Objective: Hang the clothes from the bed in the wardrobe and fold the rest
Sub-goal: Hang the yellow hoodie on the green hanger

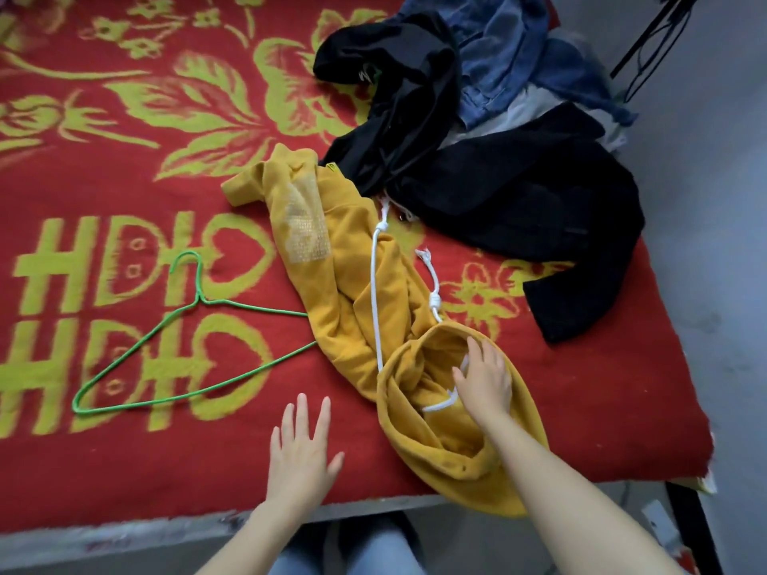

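My right hand (483, 377) rests inside the hood (440, 462) of the yellow hoodie (332, 292), fingers straight and spread, holding nothing. My left hand (301, 446) is open too, over the red blanket (124, 471). The green hanger (182, 325) lies past my left fingertips, one end under the hoodie. I think I should first spread the hoodie flat, move the white cord (375, 292) aside, then slide the hanger into the neck.

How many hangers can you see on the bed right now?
1: a green wire hanger lies on the red bedspread, left of the yellow hoodie, with its right end tucked under it. More could be hidden under the clothes pile at far right.
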Available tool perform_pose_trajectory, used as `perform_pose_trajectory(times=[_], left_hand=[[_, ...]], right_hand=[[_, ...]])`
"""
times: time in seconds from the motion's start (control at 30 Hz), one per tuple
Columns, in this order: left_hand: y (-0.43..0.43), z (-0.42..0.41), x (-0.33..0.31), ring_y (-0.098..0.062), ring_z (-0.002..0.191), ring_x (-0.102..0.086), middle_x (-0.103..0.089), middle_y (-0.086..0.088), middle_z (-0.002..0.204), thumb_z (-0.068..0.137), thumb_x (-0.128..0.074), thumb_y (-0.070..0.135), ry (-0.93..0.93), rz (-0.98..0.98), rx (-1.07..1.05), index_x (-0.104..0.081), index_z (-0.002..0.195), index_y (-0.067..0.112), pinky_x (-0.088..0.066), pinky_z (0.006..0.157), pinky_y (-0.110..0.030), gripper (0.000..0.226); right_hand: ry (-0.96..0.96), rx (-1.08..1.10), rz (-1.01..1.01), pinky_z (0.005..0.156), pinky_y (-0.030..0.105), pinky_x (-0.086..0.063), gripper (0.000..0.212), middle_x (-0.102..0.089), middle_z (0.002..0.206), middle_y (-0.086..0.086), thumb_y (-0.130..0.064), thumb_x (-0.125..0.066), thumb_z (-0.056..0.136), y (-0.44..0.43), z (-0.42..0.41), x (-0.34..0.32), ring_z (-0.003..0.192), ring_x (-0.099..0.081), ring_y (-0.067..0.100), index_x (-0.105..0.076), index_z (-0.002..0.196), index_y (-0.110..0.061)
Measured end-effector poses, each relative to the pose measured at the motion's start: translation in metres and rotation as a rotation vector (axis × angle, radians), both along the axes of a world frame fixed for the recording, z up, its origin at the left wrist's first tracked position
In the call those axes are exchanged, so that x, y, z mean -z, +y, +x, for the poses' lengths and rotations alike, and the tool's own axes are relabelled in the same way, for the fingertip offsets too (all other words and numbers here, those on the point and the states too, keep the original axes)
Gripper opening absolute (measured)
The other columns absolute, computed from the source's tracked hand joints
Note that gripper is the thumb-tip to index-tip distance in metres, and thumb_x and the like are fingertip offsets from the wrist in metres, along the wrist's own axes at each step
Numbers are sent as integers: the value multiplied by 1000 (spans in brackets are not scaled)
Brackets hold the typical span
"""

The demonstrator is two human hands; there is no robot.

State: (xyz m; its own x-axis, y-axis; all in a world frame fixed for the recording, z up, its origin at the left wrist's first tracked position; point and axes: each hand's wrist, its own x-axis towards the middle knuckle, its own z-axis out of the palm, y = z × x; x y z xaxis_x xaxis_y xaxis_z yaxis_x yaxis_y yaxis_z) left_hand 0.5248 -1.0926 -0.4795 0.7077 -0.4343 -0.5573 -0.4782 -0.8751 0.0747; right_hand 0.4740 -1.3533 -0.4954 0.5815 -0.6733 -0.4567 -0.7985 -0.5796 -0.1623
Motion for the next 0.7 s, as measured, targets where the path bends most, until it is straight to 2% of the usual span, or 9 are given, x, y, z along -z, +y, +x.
perform_pose_trajectory(times=[0.07, 0.13, 0.23, 0.3, 0.37, 0.4, 0.47, 0.57, 0.7], left_hand=[[-15, -3, 10, -30, 145, 3, 9, -12, 157, 91, -43, 52, 27, -35, -30, 8, 149, 27, -13, 115, -41, 81], [-25, -6, 12, -29, 145, 6, 11, -12, 157, 92, -42, 52, 28, -73, -26, 8, 149, 27, -11, 115, -41, 80], [-26, 2, 8, -28, 145, 5, 9, -11, 157, 91, -44, 52, -9, -113, -25, 6, 149, 27, -12, 115, -40, 80], [-21, 16, 2, -28, 145, 3, 7, -11, 158, 91, -44, 52, -64, -119, -43, 4, 150, 26, -14, 115, -39, 80], [-15, 33, -5, -28, 145, 0, 6, -12, 158, 92, -43, 54, -101, -88, -72, 4, 150, 25, -15, 115, -39, 80], [-14, 41, -9, -29, 145, -1, 5, -13, 157, 91, -43, 54, -115, -85, -79, 2, 150, 24, -16, 115, -39, 80], [-21, 53, -23, -31, 145, -3, 4, -15, 157, 91, -45, 53, -127, -102, -70, 0, 151, 22, -16, 115, -40, 82], [-53, 64, -47, -29, 145, 3, 10, -12, 157, 87, -49, 58, -87, -166, 31, 7, 150, 24, -12, 116, -39, 91], [-118, 72, -92, -26, 145, 12, 17, -7, 157, 72, -62, 67, 37, -334, 289, 17, 146, 31, -6, 117, -40, 114]], right_hand=[[38, -24, -2, 113, 42, -18, 68, -15, 156, 6, -34, -52, 94, -19, 3, 9, 144, -11, 24, -16, 149, -20], [110, -39, 7, 114, 44, -16, 76, -11, 157, 6, -36, -56, 92, -35, 3, 18, 144, -11, 25, -9, 150, -23], [221, 52, 77, 108, 45, -26, 81, -15, 156, 10, -35, -59, 90, -46, -2, 28, 136, -32, 29, -6, 150, -25], [260, 104, 51, 100, 41, -32, 68, -41, 143, 9, -29, -56, 92, -43, -11, 30, 122, -49, 26, -18, 148, -25], [265, 100, 14, 93, 37, -32, 38, -63, 117, 3, -24, -49, 92, -38, -13, 26, 109, -57, 24, -45, 130, -27], [234, 118, 20, 91, 36, -31, 27, -66, 108, 2, -21, -46, 92, -36, -13, 20, 105, -57, 24, -55, 117, -27], [113, 172, 36, 90, 35, -31, 27, -66, 102, 3, -16, -44, 90, -35, -14, -3, 104, -54, 25, -61, 108, -27], [-113, 151, 40, 88, 33, -31, 42, -64, 100, 7, -5, -46, 86, -41, -22, -49, 106, -45, 26, -63, 117, -26], [-335, -68, 169, 85, 33, -37, 50, -63, 97, 4, 11, -50, 78, -49, -44, -136, 94, -43, 19, -67, 115, -18]])
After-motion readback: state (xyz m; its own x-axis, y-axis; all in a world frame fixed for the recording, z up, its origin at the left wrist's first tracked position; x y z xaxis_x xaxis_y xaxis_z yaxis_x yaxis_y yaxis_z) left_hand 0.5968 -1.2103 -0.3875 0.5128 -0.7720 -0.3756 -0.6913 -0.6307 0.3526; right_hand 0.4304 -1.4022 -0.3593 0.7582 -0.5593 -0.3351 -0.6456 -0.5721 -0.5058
